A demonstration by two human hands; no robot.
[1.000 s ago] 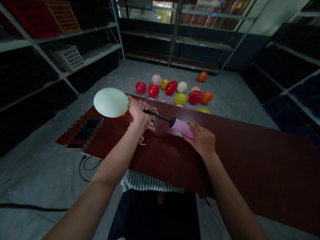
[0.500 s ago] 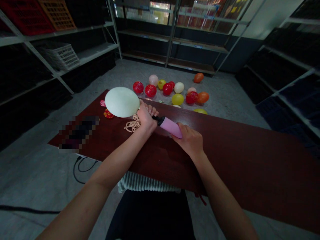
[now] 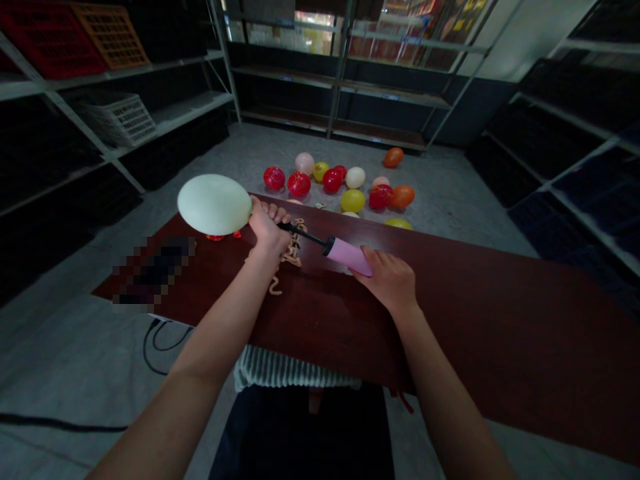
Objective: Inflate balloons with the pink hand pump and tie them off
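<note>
A pale, mint-white inflated balloon (image 3: 215, 204) sticks out to the left of my left hand (image 3: 270, 225), above the table's far left part. The fingers of that hand are closed round the balloon's neck and the black end of a hand pump. My right hand (image 3: 390, 277) is wrapped round the pump's pink barrel (image 3: 347, 256). Between my hands the thin black rod (image 3: 310, 235) is drawn out of the barrel. Tan, uninflated long balloons or cords (image 3: 294, 253) lie in a loose heap beneath and beside my left hand. The balloon's mouth is hidden by my fingers.
Small red pieces (image 3: 216, 237) lie on the dark red table (image 3: 475, 307) under the balloon. A blurred-out dark item (image 3: 157, 270) rests at its left end. Several inflated balloons (image 3: 353, 201) sit on the floor beyond. Shelves (image 3: 285, 77) with crates stand around; cables hang left.
My left hand has moved left with the balloon. The pump's rod now shows much longer between my hands, and more of the tan heap is visible. My right hand has shifted slightly right.
</note>
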